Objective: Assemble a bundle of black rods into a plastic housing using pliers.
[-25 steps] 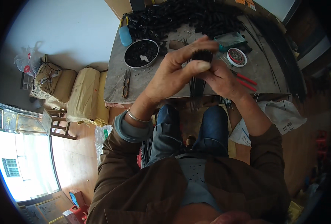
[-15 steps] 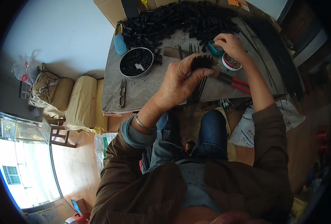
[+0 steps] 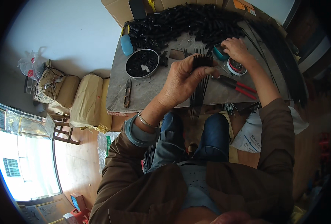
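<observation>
My left hand grips a bundle of thin black rods above the near part of the table. Their black upper ends fan out in a row between thumb and fingers, and the rods hang down past the table's edge. Over a small teal box is my right hand, its fingers bent together at the box's rim. Whatever they pinch is too small or hidden. Beside that hand stands a round white-rimmed tub with small metal bits. Red-handled pliers lie just below.
A round bowl of black parts and some snips occupy the table's left. Black tubular pieces are heaped along the back. Long black strips cover the right edge. A white sack stands below, wrapped bales at left.
The whole view has shifted slightly, so the table sits a little farther right. My right hand stays at the teal box with its fingers slightly moved. The left keeps its hold on the rods.
</observation>
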A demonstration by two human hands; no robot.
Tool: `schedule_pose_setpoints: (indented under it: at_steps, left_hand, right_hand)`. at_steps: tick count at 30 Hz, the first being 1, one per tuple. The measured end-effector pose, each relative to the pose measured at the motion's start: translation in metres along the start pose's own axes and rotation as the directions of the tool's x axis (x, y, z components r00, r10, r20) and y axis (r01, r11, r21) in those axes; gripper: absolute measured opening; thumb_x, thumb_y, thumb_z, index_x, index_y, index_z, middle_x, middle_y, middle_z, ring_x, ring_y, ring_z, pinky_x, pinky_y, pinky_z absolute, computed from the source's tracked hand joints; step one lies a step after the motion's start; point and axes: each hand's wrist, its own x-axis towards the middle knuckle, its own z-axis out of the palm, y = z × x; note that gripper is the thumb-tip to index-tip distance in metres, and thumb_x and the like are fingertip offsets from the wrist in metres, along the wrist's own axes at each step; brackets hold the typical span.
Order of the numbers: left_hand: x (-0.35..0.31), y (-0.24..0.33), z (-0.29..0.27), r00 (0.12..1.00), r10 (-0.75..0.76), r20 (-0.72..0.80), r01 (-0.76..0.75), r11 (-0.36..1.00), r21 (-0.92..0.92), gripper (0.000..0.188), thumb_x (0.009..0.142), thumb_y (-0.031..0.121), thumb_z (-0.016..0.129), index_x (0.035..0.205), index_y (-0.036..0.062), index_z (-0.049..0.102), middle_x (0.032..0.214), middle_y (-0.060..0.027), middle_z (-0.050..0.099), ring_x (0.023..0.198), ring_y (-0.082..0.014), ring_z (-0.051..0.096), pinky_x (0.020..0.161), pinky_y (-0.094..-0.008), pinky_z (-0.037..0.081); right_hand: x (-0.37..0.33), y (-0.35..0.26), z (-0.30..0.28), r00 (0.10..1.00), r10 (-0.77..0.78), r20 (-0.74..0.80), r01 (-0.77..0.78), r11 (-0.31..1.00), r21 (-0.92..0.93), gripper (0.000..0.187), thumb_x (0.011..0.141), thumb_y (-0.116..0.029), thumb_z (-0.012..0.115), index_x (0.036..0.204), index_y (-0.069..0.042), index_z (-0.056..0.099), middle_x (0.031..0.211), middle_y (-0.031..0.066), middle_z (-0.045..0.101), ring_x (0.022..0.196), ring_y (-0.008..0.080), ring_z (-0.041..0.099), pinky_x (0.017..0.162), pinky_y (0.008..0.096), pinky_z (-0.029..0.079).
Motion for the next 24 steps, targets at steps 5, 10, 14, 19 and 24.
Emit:
schedule_pose_setpoints:
  at_steps: [5, 10, 14, 19, 24]
  left_hand:
    - [-0.001, 0.002, 0.0, 1.0, -0.003, -0.005, 0.003, 1.0, -0.001, 0.018, 0.094, 0.012, 0.056, 0.106, 0.0009, 0.063, 0.087, -0.0056, 0.07, 0.086, -0.0138, 0.066, 0.078, -0.0267, 0.051]
    - [-0.003, 0.001, 0.001, 1.0, -0.023, -0.015, 0.023, 1.0, -0.002, 0.018, 0.094, 0.011, 0.056, 0.107, 0.0009, 0.062, 0.088, -0.0065, 0.07, 0.087, -0.0129, 0.065, 0.078, -0.0267, 0.051]
    - [-0.003, 0.001, 0.004, 0.999, -0.02, -0.032, 0.019, 1.0, -0.015, 0.019, 0.094, 0.013, 0.056, 0.108, 0.0008, 0.061, 0.088, -0.0066, 0.07, 0.087, -0.0133, 0.065, 0.08, -0.0273, 0.051]
    - [-0.004, 0.006, 0.002, 0.997, -0.065, -0.042, 0.063, 0.997, -0.034, 0.019, 0.094, 0.01, 0.056, 0.109, 0.0011, 0.062, 0.092, -0.0079, 0.07, 0.091, -0.015, 0.066, 0.085, -0.0289, 0.051]
    - [-0.001, 0.004, 0.005, 0.996, -0.08, -0.027, 0.078, 0.996, -0.051, 0.018, 0.094, 0.008, 0.055, 0.109, 0.0017, 0.063, 0.094, -0.0086, 0.07, 0.094, -0.0158, 0.065, 0.088, -0.03, 0.05]
  right_hand:
    - [-0.003, 0.0, -0.001, 0.993, -0.103, -0.059, 0.103, 0.995, -0.016, 0.011, 0.075, -0.011, 0.067, 0.078, -0.01, 0.057, 0.084, 0.0035, 0.057, 0.088, 0.0251, 0.054, 0.081, 0.0417, 0.043]
    - [-0.007, 0.007, -0.024, 0.976, -0.1, -0.192, 0.095, 0.995, -0.034, 0.008, 0.076, -0.011, 0.067, 0.077, -0.009, 0.059, 0.082, 0.0032, 0.058, 0.085, 0.0239, 0.056, 0.08, 0.0389, 0.044]
    - [-0.016, -0.02, -0.066, 0.886, 0.028, -0.463, 0.092, 0.967, 0.236, 0.008, 0.084, -0.008, 0.062, 0.091, -0.006, 0.065, 0.088, 0.0041, 0.063, 0.087, 0.0199, 0.062, 0.076, 0.0333, 0.049]
    - [-0.054, -0.116, -0.144, 0.881, -0.103, -0.461, 0.38, 0.735, 0.561, 0.01, 0.089, -0.005, 0.059, 0.096, -0.005, 0.066, 0.084, 0.0048, 0.064, 0.077, 0.0151, 0.063, 0.066, 0.0281, 0.051]
    - [-0.066, -0.13, -0.149, 0.884, -0.095, -0.458, 0.39, 0.691, 0.608, 0.012, 0.084, 0.004, 0.062, 0.095, -0.001, 0.065, 0.084, 0.0043, 0.061, 0.077, 0.0115, 0.062, 0.066, 0.0215, 0.051]
